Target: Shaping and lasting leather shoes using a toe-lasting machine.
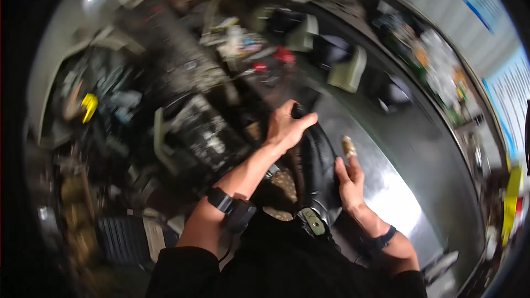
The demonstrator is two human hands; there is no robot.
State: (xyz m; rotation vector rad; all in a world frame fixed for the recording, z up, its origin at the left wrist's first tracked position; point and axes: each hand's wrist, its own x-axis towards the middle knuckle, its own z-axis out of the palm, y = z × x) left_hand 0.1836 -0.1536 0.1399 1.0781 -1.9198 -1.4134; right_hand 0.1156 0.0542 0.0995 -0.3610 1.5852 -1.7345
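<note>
A black leather shoe upper on a last (313, 160) stands lengthwise in front of my body. The pale green end of its last (313, 221), with a hole, faces me. My left hand (287, 128) grips the far end of the shoe, thumb laid across the top and fingers over the other side. Just right of the shoe, my right hand (350, 183) pinches a short tan, brush-like thing (348, 147) that points away from me. Motion blur hides its exact kind. Whether it touches the leather I cannot tell.
Beneath my right arm runs a shiny grey metal bench (381, 174). More black shoes on pale green lasts (348, 69) stand on its far part. A shelf (411, 14) with plastic bags edges the bench. At left are a dark cluttered bin and a yellow thing (89, 107).
</note>
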